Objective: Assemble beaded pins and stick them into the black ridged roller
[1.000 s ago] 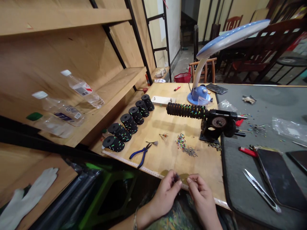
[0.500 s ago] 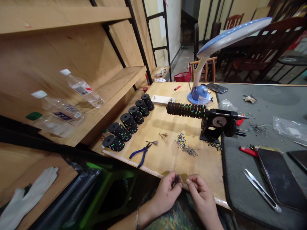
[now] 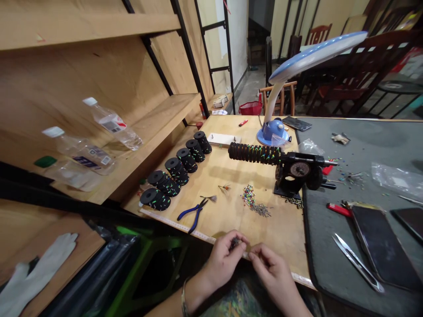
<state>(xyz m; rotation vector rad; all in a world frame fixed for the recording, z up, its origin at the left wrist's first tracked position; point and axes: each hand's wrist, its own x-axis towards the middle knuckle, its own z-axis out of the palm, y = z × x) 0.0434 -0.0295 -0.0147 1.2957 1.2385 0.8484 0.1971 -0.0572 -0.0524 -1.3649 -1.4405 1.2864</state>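
Head view. The left hand (image 3: 225, 256) and right hand (image 3: 272, 268) nearly meet over the near edge of the table (image 3: 287, 235); the gap between their fingertips is narrower than half a second earlier, which suggests that both now attend to one spot. The left, curled with its back upward, grips a small dark bundle (image 3: 235, 242) between thumb and fingers; the right pinches thumb to forefinger, any content too small to tell. Both forearms angle inward. Beyond the hands lie coloured beads (image 3: 248, 193); ahead and leftward, blue-handled pliers (image 3: 197, 215)
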